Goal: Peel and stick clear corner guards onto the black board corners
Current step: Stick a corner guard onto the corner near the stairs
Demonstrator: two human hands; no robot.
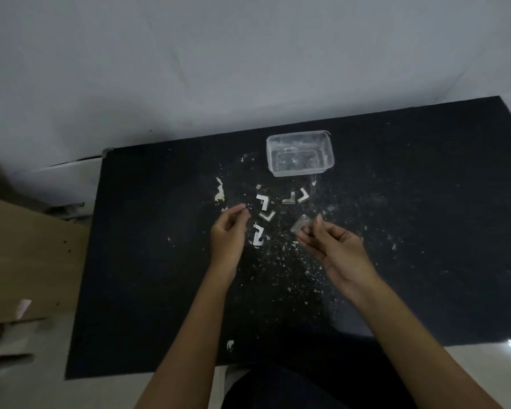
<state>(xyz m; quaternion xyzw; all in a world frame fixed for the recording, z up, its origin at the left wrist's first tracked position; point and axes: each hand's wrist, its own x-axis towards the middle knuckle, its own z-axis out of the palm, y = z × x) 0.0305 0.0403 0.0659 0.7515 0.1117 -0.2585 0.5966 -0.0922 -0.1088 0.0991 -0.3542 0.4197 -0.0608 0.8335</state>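
Guard (301,225): pinched in right hand (331,249) fingertips, above board (425,202) middle.
Left hand (229,231): fingers loosely curled; any backing strip held, cannot tell.
Peel: strip backing fully, avoid touching glue.
Stick: seat on bare corner, press both faces.
Spares (263,202): near tub (300,153).

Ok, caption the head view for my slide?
Right hand holds a clear corner guard over the black board.

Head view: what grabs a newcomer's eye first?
The black board fills the middle, littered with pale scraps and white L-shaped pieces at its centre. Just nearer, the right hand pinches a clear corner guard, the left hand beside it. A clear plastic tub sits beyond them.
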